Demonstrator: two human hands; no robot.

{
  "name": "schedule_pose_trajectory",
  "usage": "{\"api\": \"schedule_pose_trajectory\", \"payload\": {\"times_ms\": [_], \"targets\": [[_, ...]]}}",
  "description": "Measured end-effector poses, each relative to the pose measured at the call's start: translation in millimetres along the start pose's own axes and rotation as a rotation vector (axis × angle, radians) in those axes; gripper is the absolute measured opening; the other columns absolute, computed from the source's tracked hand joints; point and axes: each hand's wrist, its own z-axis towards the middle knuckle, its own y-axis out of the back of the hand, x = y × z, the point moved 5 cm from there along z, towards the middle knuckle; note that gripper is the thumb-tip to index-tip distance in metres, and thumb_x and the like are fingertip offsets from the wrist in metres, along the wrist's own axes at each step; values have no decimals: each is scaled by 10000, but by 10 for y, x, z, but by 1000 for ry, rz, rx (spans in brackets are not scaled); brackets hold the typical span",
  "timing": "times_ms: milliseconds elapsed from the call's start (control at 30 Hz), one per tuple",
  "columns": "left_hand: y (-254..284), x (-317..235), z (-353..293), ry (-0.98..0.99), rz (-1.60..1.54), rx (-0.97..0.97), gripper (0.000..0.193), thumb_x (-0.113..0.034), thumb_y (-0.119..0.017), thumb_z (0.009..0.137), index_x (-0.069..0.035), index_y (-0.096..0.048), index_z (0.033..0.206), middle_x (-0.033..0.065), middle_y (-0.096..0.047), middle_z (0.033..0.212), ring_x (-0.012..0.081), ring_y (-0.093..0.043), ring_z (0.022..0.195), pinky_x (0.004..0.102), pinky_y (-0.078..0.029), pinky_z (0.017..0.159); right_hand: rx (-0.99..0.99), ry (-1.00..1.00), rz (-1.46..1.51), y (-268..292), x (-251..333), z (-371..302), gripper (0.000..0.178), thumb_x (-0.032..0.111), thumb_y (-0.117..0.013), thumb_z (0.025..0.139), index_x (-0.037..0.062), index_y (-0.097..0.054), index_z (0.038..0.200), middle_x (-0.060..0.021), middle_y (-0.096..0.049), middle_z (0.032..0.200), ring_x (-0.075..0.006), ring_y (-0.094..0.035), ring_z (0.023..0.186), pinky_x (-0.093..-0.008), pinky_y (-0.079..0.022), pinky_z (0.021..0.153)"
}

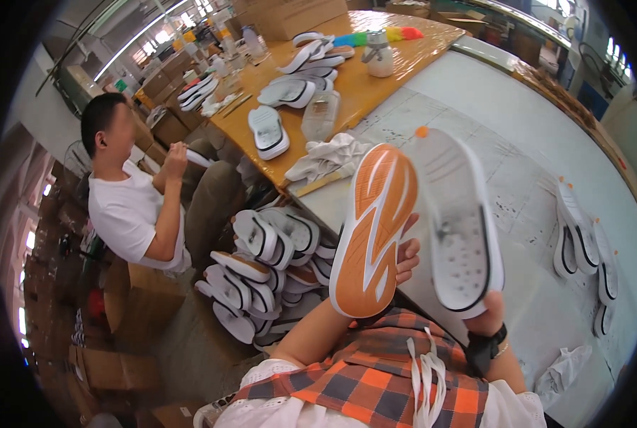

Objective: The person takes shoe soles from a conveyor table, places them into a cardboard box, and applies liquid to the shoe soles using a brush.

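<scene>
My left hand (408, 258) is closed around a shoe sole (375, 228), mostly hidden behind it, with fingertips showing along its right edge. The sole's orange tread with white grooves faces me. In my right hand (486, 318) is a second shoe sole (455, 214), gripped at its lower end. Its white hollow inside, dotted with small holes, faces me, and a thin black line runs round the rim. Motion blurs its upper part, where an orange dot (422, 132) shows. Both soles are held upright side by side, apart, above the pale worktable (432, 107).
Several soles (588, 242) stand at the table's right, near a crumpled white sheet (564, 371). A heap of soles (261, 267) lies at left. A cloth (325, 157), jar (321, 114), bottle (378, 55) and more soles (287, 93) sit ahead. A seated person (136, 192) works at left.
</scene>
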Motion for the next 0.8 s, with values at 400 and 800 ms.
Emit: {"api": "schedule_pose_trajectory", "payload": {"times_ms": [400,800], "targets": [[23,148,-269,-62,-207,-309,573,-323,-504,888,-37,-307,1344,152,-430,1267,284,-491,1104,314,-448,834,437,307,-975,-797,144,147,866,138,-783,638,40,-311,1357,-203,-227,1421,-307,-333,1268,-394,-345,987],[-365,-72,-525,-166,172,-274,490,-304,-443,921,-17,-350,1308,146,-475,1242,254,-493,1124,338,-409,967,373,141,-790,-779,-14,101,662,40,-685,677,24,-412,1280,-175,-337,1377,-247,-395,1227,-335,-403,898]]}}
